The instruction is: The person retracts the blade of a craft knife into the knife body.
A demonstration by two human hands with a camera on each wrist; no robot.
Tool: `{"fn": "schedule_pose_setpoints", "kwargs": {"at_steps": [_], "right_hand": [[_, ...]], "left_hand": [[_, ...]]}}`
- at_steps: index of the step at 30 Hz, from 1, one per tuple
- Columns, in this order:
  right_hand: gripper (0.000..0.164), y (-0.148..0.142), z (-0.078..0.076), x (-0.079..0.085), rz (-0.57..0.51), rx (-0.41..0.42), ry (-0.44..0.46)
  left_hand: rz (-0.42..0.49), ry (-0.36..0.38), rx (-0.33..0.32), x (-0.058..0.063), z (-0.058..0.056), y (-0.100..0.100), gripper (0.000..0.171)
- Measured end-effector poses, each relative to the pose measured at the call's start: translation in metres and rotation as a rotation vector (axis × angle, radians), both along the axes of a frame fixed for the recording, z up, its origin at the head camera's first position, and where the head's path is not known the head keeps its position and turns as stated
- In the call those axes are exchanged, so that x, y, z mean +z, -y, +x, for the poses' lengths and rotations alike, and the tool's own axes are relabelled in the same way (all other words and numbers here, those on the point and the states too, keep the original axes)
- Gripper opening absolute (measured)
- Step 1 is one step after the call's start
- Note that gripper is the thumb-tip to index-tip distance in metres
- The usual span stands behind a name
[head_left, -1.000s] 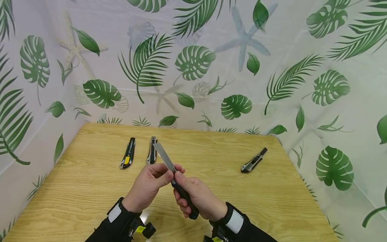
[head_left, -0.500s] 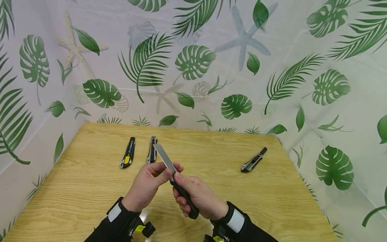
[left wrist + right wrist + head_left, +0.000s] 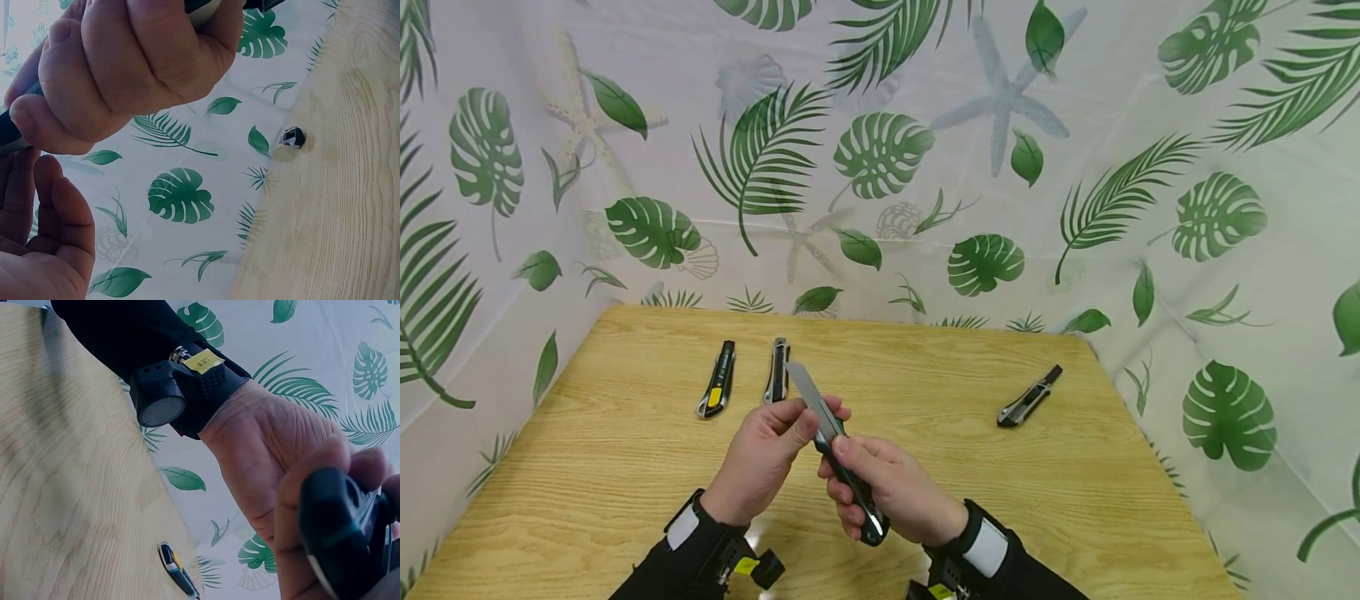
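Note:
A utility knife with a dark handle and a long bare blade is held above the table, its blade pointing up and to the left. My right hand grips the handle, the thumb lying along its upper end. With thumb and fingertips, my left hand pinches the knife at the blade's base. In the left wrist view, the curled right hand covers most of the handle. The butt of the knife shows close up in the right wrist view, and the left hand is beyond it.
On the wooden table, a black-and-yellow utility knife and a silver-and-black one lie back left. Another utility knife lies at the right. A leaf-patterned sheet hangs behind and at the sides.
The held knife has turned about its length, so the silvery butt of its handle now shows. Its blade tip has shifted slightly right and down. The knives on the table have not moved.

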State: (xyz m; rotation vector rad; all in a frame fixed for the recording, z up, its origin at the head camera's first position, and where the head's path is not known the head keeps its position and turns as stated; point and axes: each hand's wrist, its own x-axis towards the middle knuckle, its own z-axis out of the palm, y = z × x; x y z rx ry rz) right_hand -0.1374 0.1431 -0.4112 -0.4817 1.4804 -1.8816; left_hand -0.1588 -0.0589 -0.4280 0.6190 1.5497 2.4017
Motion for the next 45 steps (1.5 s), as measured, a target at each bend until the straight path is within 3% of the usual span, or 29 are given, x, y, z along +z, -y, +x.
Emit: {"fn": "schedule_pose_setpoints", "kwargs": {"at_steps": [14, 20, 28, 39, 45], "right_hand": [[0.027, -0.0010, 0.0010, 0.0006, -0.246, 0.184, 0.041], [0.025, 0.0001, 0.0012, 0.0011, -0.281, 0.217, 0.056], [0.036, 0.0014, 0.0015, -0.0005, -0.271, 0.224, 0.057], [0.066, 0.0008, -0.0016, -0.0035, -0.267, 0.267, 0.009], [0.070, -0.0004, -0.0019, -0.0055, -0.247, 0.249, 0.005]], "left_hand": [[0.014, 0.035, 0.023, 0.0011, -0.0014, 0.0021, 0.035], [0.031, 0.042, 0.018, 0.0010, -0.0013, 0.0025, 0.035], [0.032, 0.061, 0.022, 0.0015, -0.0019, 0.0028, 0.033], [0.038, 0.055, 0.021, 0.0006, -0.0021, 0.0040, 0.030], [0.038, 0.056, 0.029, -0.0002, -0.0025, 0.0042, 0.030]]}}
